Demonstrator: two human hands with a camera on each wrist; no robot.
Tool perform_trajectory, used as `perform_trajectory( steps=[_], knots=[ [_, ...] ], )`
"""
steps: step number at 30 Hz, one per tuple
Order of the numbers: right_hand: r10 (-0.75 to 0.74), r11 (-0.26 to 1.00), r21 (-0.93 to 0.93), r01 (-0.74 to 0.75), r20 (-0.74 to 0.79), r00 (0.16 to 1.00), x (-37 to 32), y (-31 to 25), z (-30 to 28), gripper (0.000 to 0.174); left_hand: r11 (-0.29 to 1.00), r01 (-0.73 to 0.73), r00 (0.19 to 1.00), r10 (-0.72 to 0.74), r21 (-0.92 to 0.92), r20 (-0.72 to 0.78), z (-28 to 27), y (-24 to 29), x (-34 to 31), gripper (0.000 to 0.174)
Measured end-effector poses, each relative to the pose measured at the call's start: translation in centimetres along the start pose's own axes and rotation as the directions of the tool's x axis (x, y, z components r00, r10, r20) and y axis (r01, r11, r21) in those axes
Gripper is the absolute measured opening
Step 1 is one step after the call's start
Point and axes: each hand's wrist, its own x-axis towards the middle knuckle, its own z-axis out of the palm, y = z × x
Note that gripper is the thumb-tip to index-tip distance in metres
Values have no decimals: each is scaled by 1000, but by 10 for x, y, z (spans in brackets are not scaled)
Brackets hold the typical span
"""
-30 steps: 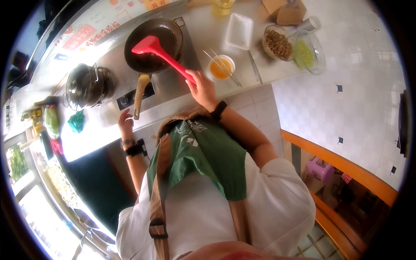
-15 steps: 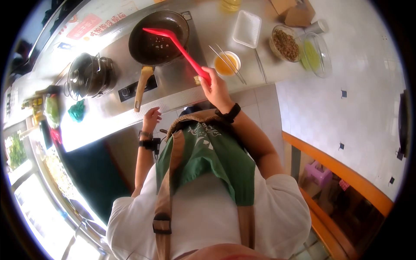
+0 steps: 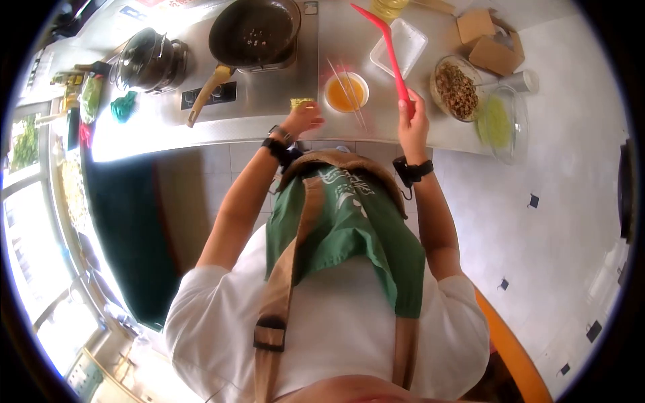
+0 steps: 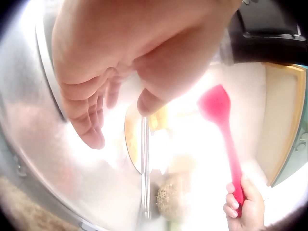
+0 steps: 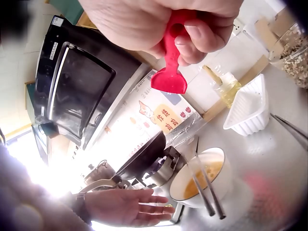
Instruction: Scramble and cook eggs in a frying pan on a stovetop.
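My right hand (image 3: 413, 127) grips the handle of a red spatula (image 3: 392, 57), its head up above the counter near a white foam tray (image 5: 260, 103). To the left, my left hand (image 3: 306, 119) is held with fingers extended and nothing in it, close to a white bowl (image 5: 226, 175) of beaten egg (image 3: 338, 98). A pair of metal chopsticks (image 5: 209, 180) lies across that bowl. In the left wrist view, the fingers of my left hand overlap the counter and the bowl. A dark frying pan (image 3: 259, 23) with clear drops inside sits on the stove.
A lidded pot (image 3: 141, 64) stands left of the pan. On the right are a bowl of chopped brown food (image 3: 457, 91), a glass bowl of chopped green food (image 3: 498, 121) and a cardboard box (image 3: 494, 54). An oil container (image 5: 226, 91) is at the back.
The spatula has come away from over the pan and moved right with my right hand. My left hand has moved right, from near the pan handle to beside the egg bowl.
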Motion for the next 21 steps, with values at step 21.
perform_trajectory(
  steps=[21],
  knots=[
    [-114,992,-31,122,198,974,15,66,-6,31,941,-177,975,128,-289,-181,70,-17,26,66]
  ],
)
